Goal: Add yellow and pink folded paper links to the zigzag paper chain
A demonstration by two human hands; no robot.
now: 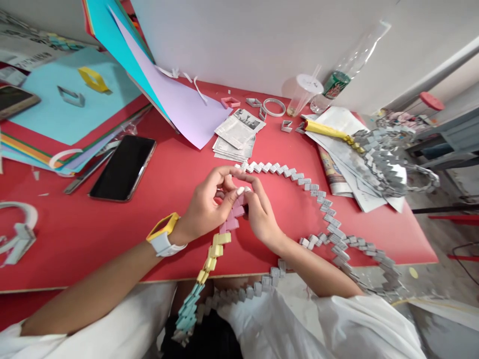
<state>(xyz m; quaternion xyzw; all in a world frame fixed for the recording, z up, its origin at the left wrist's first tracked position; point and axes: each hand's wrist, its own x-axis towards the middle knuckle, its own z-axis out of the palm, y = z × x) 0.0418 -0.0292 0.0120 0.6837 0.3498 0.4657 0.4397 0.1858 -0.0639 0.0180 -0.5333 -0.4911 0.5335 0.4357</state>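
A zigzag folded-paper chain (220, 244) runs from my fingers down to my lap, changing from pink to yellow to teal and then grey. Its pink end is pinched by my left hand (209, 199), which wears a yellow and white watch (164, 234) at the wrist. My right hand (262, 214) closes on the same pink end from the other side, thumbs nearly touching. Fingers partly hide the links there. Beyond my hands, a grey newsprint chain (295, 175) curves away to the right and passes over the table's front edge.
A black phone (123, 167) and coloured paper sheets (75, 99) lie at left. Small newsprint pieces (239, 129) are stacked ahead. A lidded cup (305, 94) and a plastic bottle (333, 87) stand near the wall. More grey chain (389, 159) heaps on papers at right of the red table (179, 149).
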